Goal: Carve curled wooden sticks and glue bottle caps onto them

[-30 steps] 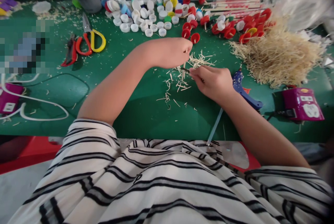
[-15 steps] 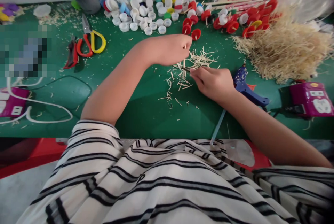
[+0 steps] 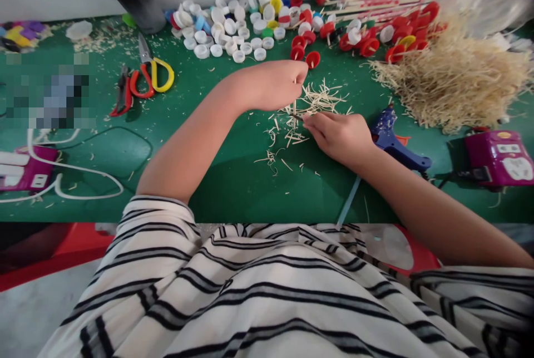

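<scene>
My left hand (image 3: 280, 84) is closed on a thin wooden stick (image 3: 294, 106), which points down from the fingers toward the green table. Pinched in my right hand (image 3: 342, 135) is a small dark blade (image 3: 296, 117); the rest of it is hidden by the fingers. The blade's tip lies at the lower end of the stick, apparently touching it. Pale curled wood shavings (image 3: 323, 97) lie around and under both hands. Just beyond my left hand, red bottle caps (image 3: 312, 59) rest on the table, with short sticks through some of them.
Many white caps (image 3: 217, 29) are heaped at the back. A blue glue gun (image 3: 390, 138) lies beside my right wrist, near a shavings pile (image 3: 454, 79) and a purple power socket (image 3: 498, 157). Scissors (image 3: 152, 71) and red-handled cutters (image 3: 122, 93) lie left, with a white cable (image 3: 89, 166).
The view has shifted slightly, so the table's things sit a little further right. Both hands keep their grip; the stick shows less below my left hand, with the blade still at its lower end.
</scene>
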`<state>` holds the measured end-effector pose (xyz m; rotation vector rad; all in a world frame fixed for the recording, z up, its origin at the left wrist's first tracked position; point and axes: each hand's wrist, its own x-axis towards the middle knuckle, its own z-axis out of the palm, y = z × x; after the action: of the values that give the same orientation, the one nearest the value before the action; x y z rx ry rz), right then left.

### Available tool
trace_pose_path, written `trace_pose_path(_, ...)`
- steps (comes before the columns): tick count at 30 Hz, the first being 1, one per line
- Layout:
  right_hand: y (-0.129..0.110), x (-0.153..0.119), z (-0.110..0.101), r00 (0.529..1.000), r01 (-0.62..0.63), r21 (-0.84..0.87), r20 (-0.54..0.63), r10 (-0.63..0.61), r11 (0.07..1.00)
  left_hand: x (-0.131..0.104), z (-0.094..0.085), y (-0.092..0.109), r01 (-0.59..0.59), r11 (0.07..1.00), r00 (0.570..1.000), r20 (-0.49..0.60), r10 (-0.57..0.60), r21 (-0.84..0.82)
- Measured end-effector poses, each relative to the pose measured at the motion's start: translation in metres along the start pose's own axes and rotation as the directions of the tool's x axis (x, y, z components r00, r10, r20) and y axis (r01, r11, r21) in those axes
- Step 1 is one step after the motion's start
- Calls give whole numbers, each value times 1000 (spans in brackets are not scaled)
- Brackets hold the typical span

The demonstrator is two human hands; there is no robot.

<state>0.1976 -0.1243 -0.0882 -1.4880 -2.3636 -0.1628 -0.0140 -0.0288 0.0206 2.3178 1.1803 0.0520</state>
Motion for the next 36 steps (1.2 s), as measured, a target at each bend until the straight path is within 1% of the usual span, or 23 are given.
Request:
trace_pose_path(5, -3, -4, -3, 995, 72, -48, 71, -68, 996, -2, 0, 4, -18, 1000, 1000, 10, 18, -4)
trace_pose_path(7, -3, -1, -5, 998, 49, -43, 38, -48, 998, -3, 0, 4, -23, 1000, 1000, 21, 23, -1)
trace_pose_path(9, -1, 2, -6, 1000, 1, -31, -22, -2, 1000, -3, 0, 4, -16, 1000, 1000, 25, 16, 2)
trace_pose_path(11, 1, 3, -5, 999, -3, -24, -32, 3, 1000, -3, 0, 3, -5, 1000, 1000, 16, 5, 3)
trace_pose_path(14, 2, 0, -3, 994, 87, -10, 66, -86, 996, -3, -1, 4, 10, 1000, 1000, 16, -10, 3)
trace_pose_path(16, 1, -1, -4, 988, 114, -2, 103, -113, 993, -3, -2, 5, 22, 1000, 999, 25, -22, 5)
trace_pose_path(20, 2, 3, -9, 1000, 7, -6, 23, -7, 1000, -3, -1, 6, 18, 1000, 999, 29, -18, 7)
trace_pose_path(21, 3, 4, -9, 1000, -7, -8, 20, 7, 1000, -3, -1, 6, 12, 1000, 999, 30, -12, 7)
trace_pose_path(23, 4, 4, -8, 998, 8, -21, 65, -7, 1000, -2, -2, 5, 0, 1000, 1000, 31, 0, 3)
trace_pose_path(25, 5, 2, -5, 991, 51, -38, 128, -46, 998, -2, -3, 4, -2, 1000, 999, 34, 2, 1)
trace_pose_path(27, 6, 2, -4, 988, 69, -37, 140, -64, 997, -2, -3, 4, 9, 1000, 999, 41, -10, 6)
trace_pose_path(31, 7, 5, -8, 1000, 0, 15, 29, -1, 1000, -2, -3, 5, 33, 999, 998, 50, -34, 12)
trace_pose_path(32, 7, 6, -9, 1000, -12, 23, 16, 11, 1000, -2, -3, 5, 34, 999, 998, 50, -35, 14)
trace_pose_path(34, 7, 5, -9, 999, 6, 16, 47, -7, 1000, -2, -3, 5, 41, 999, 998, 49, -42, 31)
trace_pose_path(36, 5, 2, -9, 992, 40, -20, 118, -37, 999, -2, -3, 6, 48, 997, 997, 57, -51, 53)
